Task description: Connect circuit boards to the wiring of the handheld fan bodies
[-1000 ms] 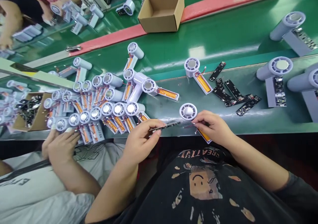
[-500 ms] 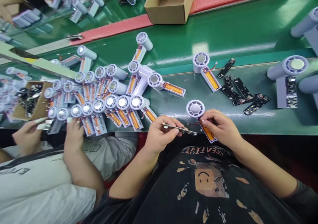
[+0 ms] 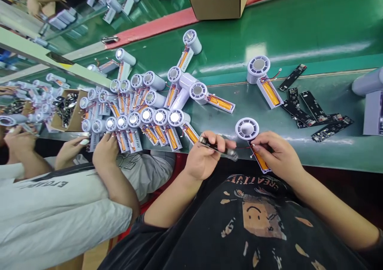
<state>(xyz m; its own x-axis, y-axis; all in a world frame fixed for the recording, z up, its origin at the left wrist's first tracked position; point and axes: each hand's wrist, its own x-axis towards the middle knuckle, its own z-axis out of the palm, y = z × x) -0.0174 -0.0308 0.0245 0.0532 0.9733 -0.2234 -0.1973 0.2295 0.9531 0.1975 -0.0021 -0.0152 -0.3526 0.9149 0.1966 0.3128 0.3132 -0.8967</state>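
Observation:
My left hand (image 3: 203,158) is closed around a narrow black circuit board (image 3: 213,145), held tilted over the table's front edge; the board's right end is blurred. To its right, a lilac handheld fan (image 3: 247,129) lies with its handle open, showing an orange battery (image 3: 262,162) and thin wires. My right hand (image 3: 278,154) is over that handle, thumb and forefinger pinched on a wire end with a small white plug. A red wire runs from there toward my left hand. My right fingers partly cover the handle.
Several circuit boards (image 3: 312,106) lie loosely at the right, beside another open fan (image 3: 259,66). Many fans (image 3: 146,116) crowd the table at left, where co-workers' hands (image 3: 106,150) are busy. A cardboard box (image 3: 215,2) stands at the back near a red strip (image 3: 155,29).
The view has shifted, so things on the table appear farther right. My left hand has turned and tilted the circuit board, its fingers now curled over it. My right hand keeps its pinch at the fan.

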